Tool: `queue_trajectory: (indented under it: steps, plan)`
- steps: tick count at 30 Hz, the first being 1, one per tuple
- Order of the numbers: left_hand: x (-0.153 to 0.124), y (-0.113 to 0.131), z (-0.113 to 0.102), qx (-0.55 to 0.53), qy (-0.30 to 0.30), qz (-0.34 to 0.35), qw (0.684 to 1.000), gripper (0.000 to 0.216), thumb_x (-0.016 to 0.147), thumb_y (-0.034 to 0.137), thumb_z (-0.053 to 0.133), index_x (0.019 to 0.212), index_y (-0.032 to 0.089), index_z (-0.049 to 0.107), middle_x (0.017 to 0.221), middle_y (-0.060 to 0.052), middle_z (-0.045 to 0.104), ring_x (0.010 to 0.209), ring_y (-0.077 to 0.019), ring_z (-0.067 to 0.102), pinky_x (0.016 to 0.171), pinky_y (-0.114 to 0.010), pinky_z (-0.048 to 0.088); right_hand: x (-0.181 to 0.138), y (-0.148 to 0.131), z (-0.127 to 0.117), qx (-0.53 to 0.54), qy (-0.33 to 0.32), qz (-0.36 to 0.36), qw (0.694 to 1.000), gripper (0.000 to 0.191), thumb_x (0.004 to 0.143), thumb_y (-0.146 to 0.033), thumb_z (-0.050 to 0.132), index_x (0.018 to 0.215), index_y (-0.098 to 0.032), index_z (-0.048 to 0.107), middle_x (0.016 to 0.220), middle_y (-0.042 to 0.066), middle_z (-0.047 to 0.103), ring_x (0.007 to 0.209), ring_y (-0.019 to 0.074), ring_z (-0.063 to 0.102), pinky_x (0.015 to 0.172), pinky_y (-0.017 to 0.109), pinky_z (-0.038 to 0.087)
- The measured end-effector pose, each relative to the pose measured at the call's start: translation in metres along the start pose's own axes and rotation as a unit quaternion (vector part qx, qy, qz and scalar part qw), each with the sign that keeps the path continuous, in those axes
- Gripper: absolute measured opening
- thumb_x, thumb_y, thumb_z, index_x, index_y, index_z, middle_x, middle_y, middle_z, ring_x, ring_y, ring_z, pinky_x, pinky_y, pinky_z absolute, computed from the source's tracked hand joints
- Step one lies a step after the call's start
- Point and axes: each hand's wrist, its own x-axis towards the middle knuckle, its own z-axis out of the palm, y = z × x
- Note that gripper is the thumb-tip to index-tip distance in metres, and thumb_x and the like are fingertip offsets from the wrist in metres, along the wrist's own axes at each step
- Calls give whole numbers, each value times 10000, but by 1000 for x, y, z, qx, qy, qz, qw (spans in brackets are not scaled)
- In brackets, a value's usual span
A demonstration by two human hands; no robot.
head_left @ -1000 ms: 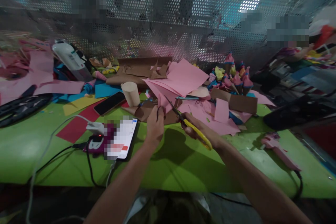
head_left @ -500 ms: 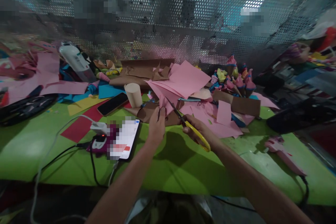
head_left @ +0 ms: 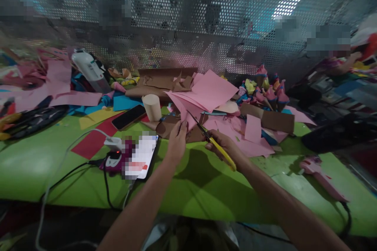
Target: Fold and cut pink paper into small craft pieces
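Note:
Between its thumb and fingers my left hand (head_left: 177,141) pinches a small piece of pink paper (head_left: 184,116). My right hand (head_left: 220,145) is wrapped round the yellow handles of a pair of scissors (head_left: 221,152). The dark blades point up and left, their tips beside the pink piece; whether they touch it I cannot tell. Behind both hands lies a stack of pink paper sheets (head_left: 216,90). Brown paper scraps (head_left: 167,127) lie under and around my left hand.
A cardboard tube (head_left: 152,108) stands left of my hands, near a dark phone (head_left: 129,117). Closer in are a lit phone (head_left: 144,157) and a purple power strip (head_left: 116,162) with cables. A pink glue gun (head_left: 322,176) lies right. Paper cones (head_left: 271,92) stand at the back.
The view has shifted slightly. The pink piece at my left fingers shows more of its surface beside the scissor tips. Both hands keep their hold. At the far left, a yellow-orange shape has come into view.

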Motion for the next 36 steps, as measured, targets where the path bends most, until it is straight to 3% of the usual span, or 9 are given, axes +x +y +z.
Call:
queue_trajectory:
  steps: [12,22,30,36]
  plan:
    - [-8,13,7,-43,-21,-63,997,298,790,480,671,824,188,623,758,4,541,620,-96,481,558,-197,416,-5,-1,-8,-89,-2,-21,996,439,809,-628,573,962,-223,500,738,-23,480,626,127,452,536,237,363]
    - [-7,18,7,-70,-42,-67,994,376,705,517,731,785,173,603,672,37,488,566,-68,426,516,-177,370,0,-2,-5,-71,39,3,997,403,762,-597,624,846,-215,524,689,-26,500,609,125,442,537,238,344]
    - [-8,16,8,-53,-44,-81,994,380,686,527,737,744,184,583,680,25,479,568,-78,410,496,-194,334,-1,0,-8,-117,24,-17,993,437,800,-627,561,951,-218,523,678,-31,485,602,135,442,537,243,333]
    - [-8,17,9,-55,-81,-72,993,422,698,563,723,703,177,552,596,58,394,494,-55,293,453,-199,230,1,1,-9,-90,36,-6,995,438,782,-637,582,899,-219,525,660,-42,463,583,120,408,528,235,311]
